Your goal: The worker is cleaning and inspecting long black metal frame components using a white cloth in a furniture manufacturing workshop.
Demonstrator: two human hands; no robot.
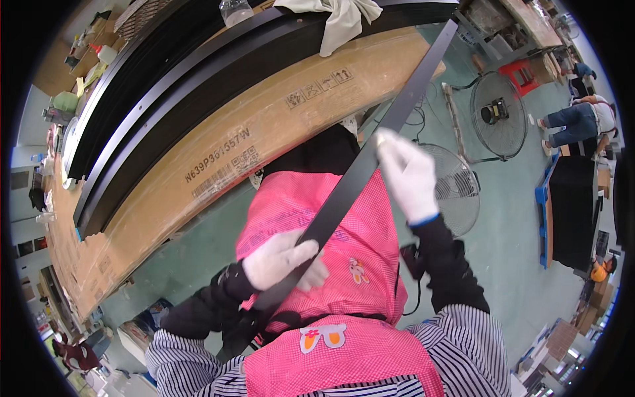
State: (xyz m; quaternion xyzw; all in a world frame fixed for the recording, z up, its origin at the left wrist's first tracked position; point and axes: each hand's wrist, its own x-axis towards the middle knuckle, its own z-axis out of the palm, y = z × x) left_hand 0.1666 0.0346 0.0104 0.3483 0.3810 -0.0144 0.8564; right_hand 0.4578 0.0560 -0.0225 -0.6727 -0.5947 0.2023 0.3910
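Note:
A long, flat black strip [352,184] slants across my front, from the far right down to my left side. My left hand [281,262], in a white glove, wraps round its lower part, with some fingers showing on the far side. Farther up the strip, my white-gloved right hand [409,177] has its fingers bunched together against the strip's face by the right edge. Whether a small thing sits between those fingertips is hidden. Behind the strip is my pink apron [354,291].
A long brown cardboard box [264,142] lies ahead, with several curved black strips [198,89] and a pale cloth [340,20] on top. Two floor fans [497,112] stand to the right, near a red stool [519,76]. A person [575,122] stands at the far right.

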